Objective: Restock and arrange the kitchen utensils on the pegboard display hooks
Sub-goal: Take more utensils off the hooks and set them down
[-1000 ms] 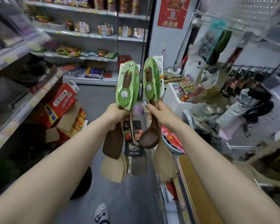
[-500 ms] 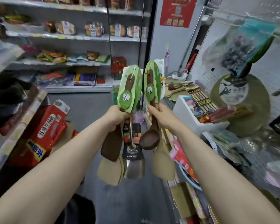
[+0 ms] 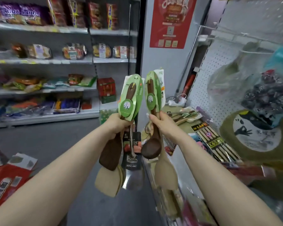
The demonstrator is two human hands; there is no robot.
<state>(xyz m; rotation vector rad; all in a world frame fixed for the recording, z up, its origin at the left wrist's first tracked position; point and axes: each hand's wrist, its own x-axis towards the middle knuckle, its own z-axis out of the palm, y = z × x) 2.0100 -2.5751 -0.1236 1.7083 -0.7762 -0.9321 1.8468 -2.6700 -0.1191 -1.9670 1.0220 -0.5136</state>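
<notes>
Two bunches of utensils (image 3: pixel 131 97) are held handle-up at mid-frame. The left hand (image 3: pixel 116 126) grips a dark spatula (image 3: pixel 111 152), pale spatulas (image 3: pixel 108 181) and a steel turner (image 3: pixel 134 176). The right hand (image 3: pixel 163 126), just beside it at 3 o'clock, grips a dark spoon (image 3: pixel 151 150) and a pale paddle (image 3: pixel 166 173). The pegboard (image 3: pixel 219 66) stands at 2 o'clock, and the food shelves (image 3: pixel 55 61) at 10 o'clock.
</notes>
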